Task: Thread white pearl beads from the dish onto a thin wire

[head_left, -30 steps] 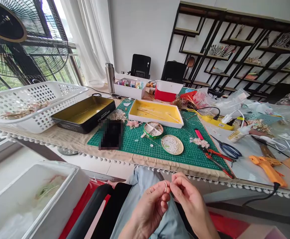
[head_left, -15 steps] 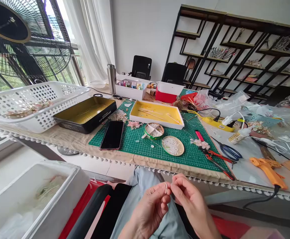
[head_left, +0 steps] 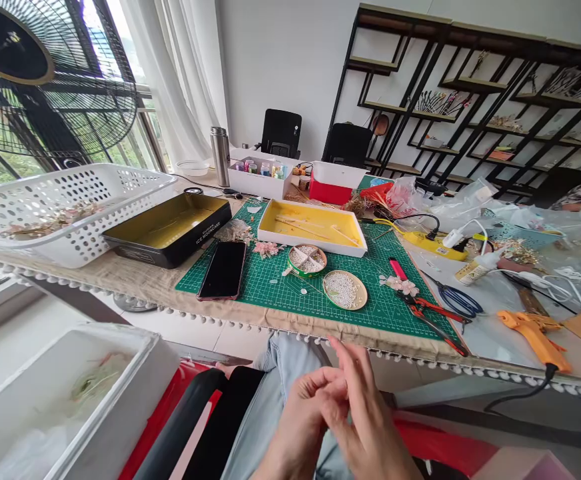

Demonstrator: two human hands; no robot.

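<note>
Above my lap, in front of the table edge, my two hands meet. My left hand (head_left: 303, 417) has its fingers curled and pressed together at the tips. What it pinches is hidden behind the other hand. Across those fingertips lies my right hand (head_left: 363, 413), its fingers stretched forward and its thumb apart from them, touching the left fingers. Past the hands, on the green cutting mat (head_left: 280, 300), sit a round lid of white beads (head_left: 345, 291) and a divided round box (head_left: 307, 270), also with beads. A pink flower piece (head_left: 265, 249) lies beside the box.
A phone (head_left: 222, 270), a yellow-lined tray (head_left: 265, 239) and a black box (head_left: 135, 250) stand to the left and middle. Pliers (head_left: 435, 320), scissors (head_left: 455, 300) and an orange glue gun (head_left: 533, 337) lie right. A white bin (head_left: 155, 360) stands low at left.
My right hand has shifted left over the left fingertips and its fingers have straightened from a pinch. The small whitish piece in my left fingers no longer shows.
</note>
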